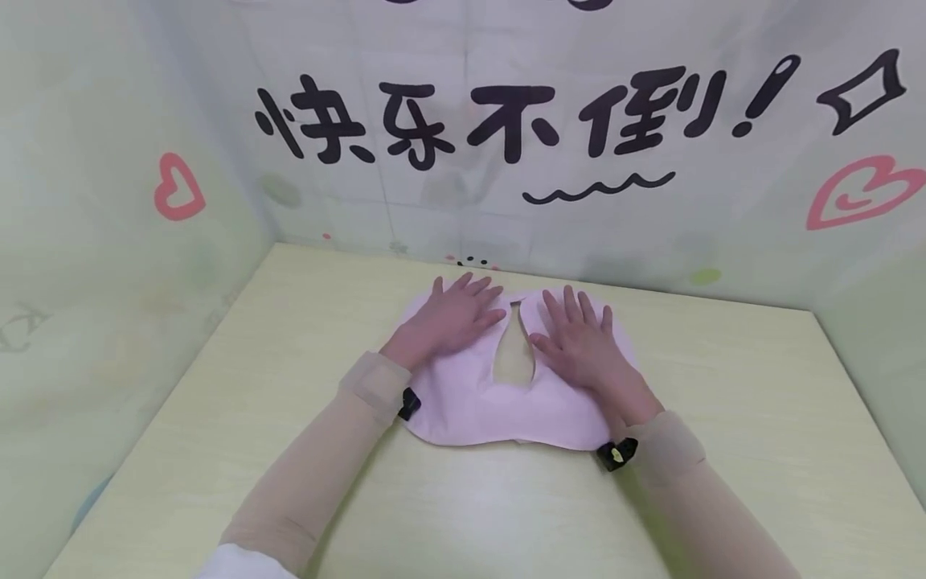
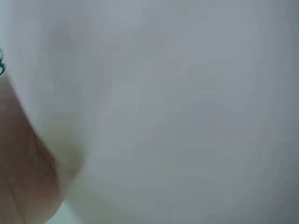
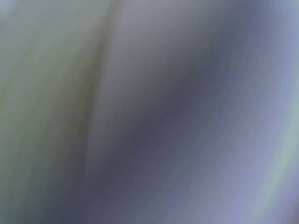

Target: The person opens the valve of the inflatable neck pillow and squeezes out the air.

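Observation:
A pink U-shaped fabric piece [image 1: 470,410], shaped like a neck pillow, lies on the table with a teardrop opening in its middle and its two ends close together at the far side. My left hand [image 1: 456,315] rests on its left arm, fingers spread and pointing away. On the right arm of the piece lies my right hand [image 1: 582,344], its fingers also spread. Blurred pale fabric [image 2: 177,112] fills most of the left wrist view, with part of the left hand [image 2: 28,172] at the lower left. The right wrist view holds only blurred fabric [image 3: 187,140] up close.
The pale wood-look table [image 1: 239,418] extends around the fabric piece. Behind it hangs a printed white backdrop [image 1: 448,217] with black characters and hearts, and similar cloth walls [image 1: 79,265] stand at both sides. Each wrist bears a band with a small black device [image 1: 617,455].

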Action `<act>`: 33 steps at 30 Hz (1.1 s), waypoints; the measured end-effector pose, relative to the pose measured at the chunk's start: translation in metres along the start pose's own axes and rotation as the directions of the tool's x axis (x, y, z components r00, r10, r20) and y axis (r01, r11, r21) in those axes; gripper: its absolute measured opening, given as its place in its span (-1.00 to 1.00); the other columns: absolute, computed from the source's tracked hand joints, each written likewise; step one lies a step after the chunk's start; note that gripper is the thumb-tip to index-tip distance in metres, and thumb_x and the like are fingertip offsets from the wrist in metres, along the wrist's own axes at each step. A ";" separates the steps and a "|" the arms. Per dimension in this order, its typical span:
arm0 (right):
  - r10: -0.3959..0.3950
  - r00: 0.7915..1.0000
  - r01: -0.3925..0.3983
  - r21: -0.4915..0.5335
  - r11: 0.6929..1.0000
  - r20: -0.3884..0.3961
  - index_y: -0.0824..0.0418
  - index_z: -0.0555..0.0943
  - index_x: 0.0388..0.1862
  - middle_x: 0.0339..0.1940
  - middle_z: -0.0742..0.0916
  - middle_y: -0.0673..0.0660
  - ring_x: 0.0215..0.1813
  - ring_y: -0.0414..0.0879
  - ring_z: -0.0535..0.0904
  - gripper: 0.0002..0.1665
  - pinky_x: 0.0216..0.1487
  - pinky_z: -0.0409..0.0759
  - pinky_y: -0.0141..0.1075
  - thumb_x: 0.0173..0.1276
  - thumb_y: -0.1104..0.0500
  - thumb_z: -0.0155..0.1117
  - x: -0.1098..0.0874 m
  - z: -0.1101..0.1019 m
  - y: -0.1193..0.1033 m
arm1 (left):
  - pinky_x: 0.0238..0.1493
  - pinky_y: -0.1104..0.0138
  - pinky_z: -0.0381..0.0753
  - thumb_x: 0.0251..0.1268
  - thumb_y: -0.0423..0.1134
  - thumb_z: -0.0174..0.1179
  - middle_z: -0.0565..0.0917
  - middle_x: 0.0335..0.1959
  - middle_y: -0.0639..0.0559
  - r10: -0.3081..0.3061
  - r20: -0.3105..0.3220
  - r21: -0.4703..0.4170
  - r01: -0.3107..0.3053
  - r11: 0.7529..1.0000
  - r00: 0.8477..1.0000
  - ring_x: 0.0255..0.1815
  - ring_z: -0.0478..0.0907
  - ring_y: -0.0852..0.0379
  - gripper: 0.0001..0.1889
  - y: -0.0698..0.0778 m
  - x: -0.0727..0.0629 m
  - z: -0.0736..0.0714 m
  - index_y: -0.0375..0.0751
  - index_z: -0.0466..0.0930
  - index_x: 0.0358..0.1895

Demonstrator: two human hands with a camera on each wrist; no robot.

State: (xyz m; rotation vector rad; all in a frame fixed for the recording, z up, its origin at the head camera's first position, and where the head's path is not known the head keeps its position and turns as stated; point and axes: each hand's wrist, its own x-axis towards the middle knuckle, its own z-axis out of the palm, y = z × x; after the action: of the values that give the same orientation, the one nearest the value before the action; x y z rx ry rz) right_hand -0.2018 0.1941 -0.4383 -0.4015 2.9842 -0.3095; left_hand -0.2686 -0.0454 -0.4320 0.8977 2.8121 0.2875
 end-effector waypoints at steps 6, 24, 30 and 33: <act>-0.031 0.999 0.031 -0.005 1.000 -0.019 0.14 -0.07 0.73 0.68 -0.08 0.41 0.67 0.34 -0.25 -0.10 0.46 -0.30 0.45 0.65 -0.29 -0.14 -0.004 -0.010 -0.002 | 0.50 -0.33 -0.13 0.65 0.26 -0.25 0.10 0.66 -0.04 0.002 -0.023 0.008 -0.002 1.000 1.000 0.67 -0.09 -0.17 -0.32 0.002 -0.005 -0.011 0.01 0.17 0.64; 0.039 0.991 -0.045 0.047 0.998 0.126 0.23 0.00 0.70 0.67 -0.06 0.44 0.65 0.40 -0.24 -0.12 0.45 -0.33 0.46 0.65 -0.25 -0.14 0.006 0.011 0.004 | 0.51 -0.29 -0.05 0.62 0.31 -0.26 0.14 0.65 -0.01 0.014 0.125 0.002 -0.015 1.000 0.992 0.65 -0.04 -0.21 -0.33 -0.007 -0.004 0.005 0.13 0.20 0.63; 0.033 0.989 -0.039 0.036 0.999 0.145 0.24 0.00 0.70 0.67 -0.06 0.45 0.64 0.41 -0.25 -0.11 0.44 -0.33 0.48 0.65 -0.26 -0.15 0.007 0.015 0.007 | 0.50 -0.28 -0.01 0.62 0.31 -0.26 0.14 0.65 -0.02 0.012 0.137 0.006 -0.013 1.000 0.991 0.64 -0.02 -0.20 -0.33 -0.006 -0.001 0.008 0.13 0.21 0.63; 0.032 0.986 -0.039 0.042 0.998 0.161 0.24 -0.02 0.70 0.67 -0.09 0.44 0.64 0.41 -0.26 -0.09 0.44 -0.35 0.47 0.65 -0.27 -0.16 0.008 0.016 0.008 | 0.50 -0.28 0.00 0.61 0.33 -0.26 0.15 0.65 0.00 0.003 0.136 0.006 -0.004 1.000 0.991 0.64 0.00 -0.19 -0.33 -0.006 0.000 0.009 0.14 0.22 0.62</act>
State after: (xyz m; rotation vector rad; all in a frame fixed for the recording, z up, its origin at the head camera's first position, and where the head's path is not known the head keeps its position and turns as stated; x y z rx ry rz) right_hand -0.2089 0.1962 -0.4557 -0.3501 2.8189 -0.3240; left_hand -0.2697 -0.0491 -0.4421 0.8887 2.6882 0.2097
